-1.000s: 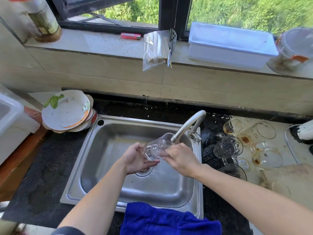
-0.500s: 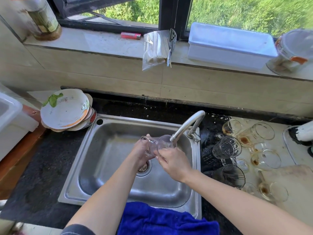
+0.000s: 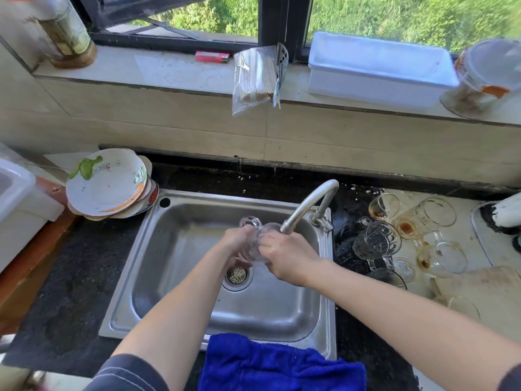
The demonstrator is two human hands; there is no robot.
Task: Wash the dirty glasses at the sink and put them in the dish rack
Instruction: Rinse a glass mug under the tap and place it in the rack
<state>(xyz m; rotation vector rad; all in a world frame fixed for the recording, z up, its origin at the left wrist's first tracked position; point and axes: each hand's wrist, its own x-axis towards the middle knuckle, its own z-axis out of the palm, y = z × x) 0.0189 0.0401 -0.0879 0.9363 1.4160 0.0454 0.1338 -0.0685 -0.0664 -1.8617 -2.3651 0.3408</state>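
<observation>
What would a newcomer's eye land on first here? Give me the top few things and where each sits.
First, the left hand and right hand holding a clear drinking glass under the curved steel tap, over the stainless steel sink. Next, the cluster of brown-stained clear glasses on the counter right of the sink. Then the bright blue cloth draped over the sink's near edge.

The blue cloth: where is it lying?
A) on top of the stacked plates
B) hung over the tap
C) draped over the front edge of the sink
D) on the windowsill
C: the blue cloth hangs over the near rim of the sink, just below the person's forearms.
</observation>
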